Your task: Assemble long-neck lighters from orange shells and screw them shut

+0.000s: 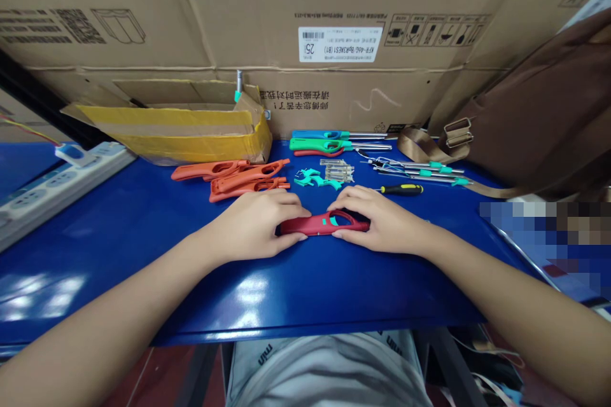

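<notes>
I have both hands on the red lighter handle [315, 225], which lies crosswise just above the near part of the blue tabletop [305, 305], or resting on it; the exact contact is hard to judge from up here. My left hand [260, 222] pinches its solid end between thumb and fingers, and my right hand [389, 219] pinches the looped end the same way.

The step in hand looks to me like squaring up or pressing the handle's shell. I would do it well by keeping thumbs and fingers opposed, pressing evenly along the seam rather than twisting, and leaving the turquoise trigger inside the loop unpinched.

Now my count: one handle in hand; at least three orange handle shells [260, 172] on the left, overlapping; three lighters in a stack, one blue [310, 134], one green [310, 144] and one red [317, 153]. I make out three metal nozzle tubes [442, 173] with turquoise fittings at right, one black-and-yellow screwdriver [403, 189], and one yellow-edged cardboard box [181, 133]. The turquoise triggers [310, 177] and small pale parts [338, 172] overlap too much for a sure count.
</notes>
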Tool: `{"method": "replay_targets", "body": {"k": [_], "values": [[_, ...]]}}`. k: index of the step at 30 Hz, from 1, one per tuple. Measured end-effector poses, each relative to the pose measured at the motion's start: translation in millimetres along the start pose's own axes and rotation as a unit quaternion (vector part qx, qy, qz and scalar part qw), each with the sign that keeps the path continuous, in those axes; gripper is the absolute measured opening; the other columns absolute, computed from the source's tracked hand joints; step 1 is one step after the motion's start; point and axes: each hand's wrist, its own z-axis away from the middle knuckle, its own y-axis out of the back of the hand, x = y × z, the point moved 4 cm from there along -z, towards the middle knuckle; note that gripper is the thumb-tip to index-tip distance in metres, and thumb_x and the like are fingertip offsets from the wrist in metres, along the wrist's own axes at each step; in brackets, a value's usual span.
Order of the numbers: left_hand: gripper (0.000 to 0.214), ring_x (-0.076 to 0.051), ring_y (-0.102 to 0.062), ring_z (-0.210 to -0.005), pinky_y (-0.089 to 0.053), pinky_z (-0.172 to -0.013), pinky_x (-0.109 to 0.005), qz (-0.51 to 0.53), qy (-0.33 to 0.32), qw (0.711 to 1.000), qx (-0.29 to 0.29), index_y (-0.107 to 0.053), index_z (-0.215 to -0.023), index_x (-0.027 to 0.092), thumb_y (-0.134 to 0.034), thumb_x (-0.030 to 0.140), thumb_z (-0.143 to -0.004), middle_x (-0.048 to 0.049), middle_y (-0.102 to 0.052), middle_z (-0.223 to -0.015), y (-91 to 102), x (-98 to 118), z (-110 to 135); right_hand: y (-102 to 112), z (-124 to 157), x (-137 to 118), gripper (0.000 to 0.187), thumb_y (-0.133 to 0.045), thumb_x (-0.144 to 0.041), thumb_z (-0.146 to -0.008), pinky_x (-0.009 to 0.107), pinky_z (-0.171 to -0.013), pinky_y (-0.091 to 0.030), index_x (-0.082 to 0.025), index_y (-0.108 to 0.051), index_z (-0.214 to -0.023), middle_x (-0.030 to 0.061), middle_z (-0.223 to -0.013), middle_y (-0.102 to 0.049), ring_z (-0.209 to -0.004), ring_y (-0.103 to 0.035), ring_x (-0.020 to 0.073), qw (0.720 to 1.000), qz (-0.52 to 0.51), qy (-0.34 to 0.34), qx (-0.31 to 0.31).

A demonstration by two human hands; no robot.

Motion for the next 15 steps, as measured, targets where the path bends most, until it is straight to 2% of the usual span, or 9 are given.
{"method": "replay_targets", "body": {"k": [15], "values": [[0.029, -0.023, -0.070, -0.101, -0.054, -0.085, -0.033, 0.001, 0.005, 1.000, -0.006, -0.071, -0.119, 0.020, -0.066, 0.028, -0.092, -0.0050, -0.073, -0.113, -3.0, 1.4, -0.8, -1.6, 0.4, -0.7, 0.029, -0.070, -0.032, -0.092, 0.042, -0.096, -0.048, -0.023, -0.064, -0.119, 0.0082, -0.117, -0.066, -0.109, -0.061, 0.0246, 1.000, -0.001, -0.003, -0.012]]}}
